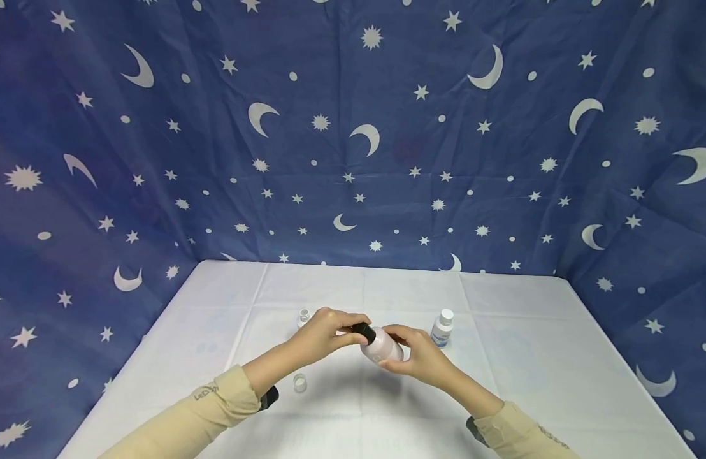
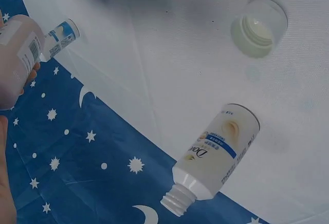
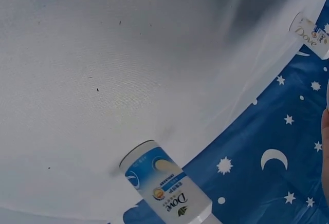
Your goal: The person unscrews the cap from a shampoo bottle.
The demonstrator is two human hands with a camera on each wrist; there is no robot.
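Note:
Held tilted above the table is a pale pink bottle [image 1: 383, 347] with a black cap [image 1: 364, 332]. My left hand [image 1: 328, 333] pinches the cap between thumb and fingers. Thumb and fingers of my right hand [image 1: 420, 358] wrap the bottle's body. Behind the left hand stands a white Dove bottle [image 2: 218, 152], its threaded neck bare. A translucent cap [image 2: 258, 29] lies on the table nearer to me, by the left forearm. Just beyond the right hand, a second Dove bottle [image 3: 167, 185] with a blue label stands upright, its white cap [image 1: 446, 315] on.
A white cloth covers the table [image 1: 525, 357]. Blue fabric [image 1: 353, 146] printed with moons and stars hangs along the back and both sides. Dark bands [image 1: 269, 398] show at both wrists.

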